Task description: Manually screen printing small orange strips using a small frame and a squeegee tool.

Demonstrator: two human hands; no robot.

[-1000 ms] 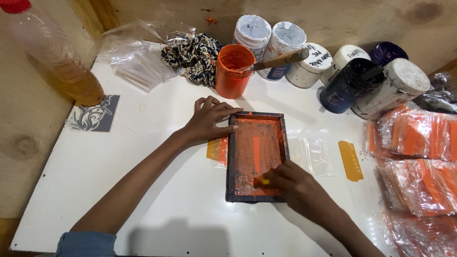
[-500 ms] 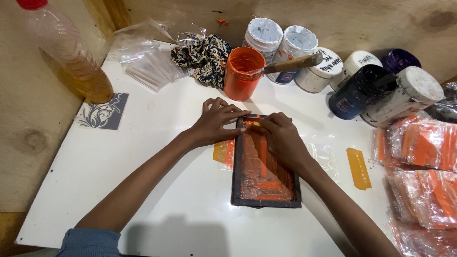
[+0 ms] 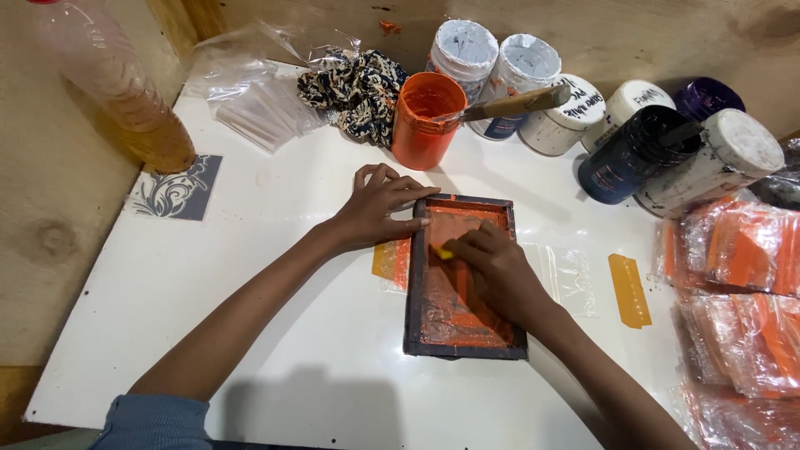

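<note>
A small dark-framed printing screen smeared with orange ink lies on the white board. My left hand presses flat on the frame's top-left corner and edge. My right hand lies inside the frame, fingers closed on a small yellow scraper on the mesh. An orange piece in clear plastic sticks out from under the frame's left side.
An open orange paint jar with a wooden-handled tool stands behind the frame. Several lidded paint jars line the back right. Orange packets are stacked at right, a yellow strip nearby, a bottle at left.
My right hand ran from the frame's lower end up to its top, and has now come partway back down the mesh with the scraper. The left hand stayed on the frame.
</note>
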